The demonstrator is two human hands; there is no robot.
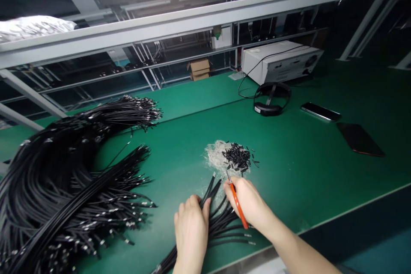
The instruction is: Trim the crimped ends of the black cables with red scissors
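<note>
My left hand (192, 227) is closed around a bundle of black cables (221, 224) near the table's front edge. Several cable ends with pale tips fan out past my fingers. In my right hand (248, 201), closed, are orange-handled cutters (238, 205) with a narrow metal tip. That tip points away from me, beside the cable ends; whether it touches one I cannot tell. Just beyond lies a pile of short black sleeve pieces (238, 157), next to a heap of clear, whitish strands (215, 154).
A large mass of black cables (48, 171) covers the left side of the green table (180, 137). Towards the back right are a white box-shaped device (279, 62), a black headset (269, 107), a phone (321, 111) and a dark flat tablet-like object (359, 138). A metal rail (205, 16) crosses above.
</note>
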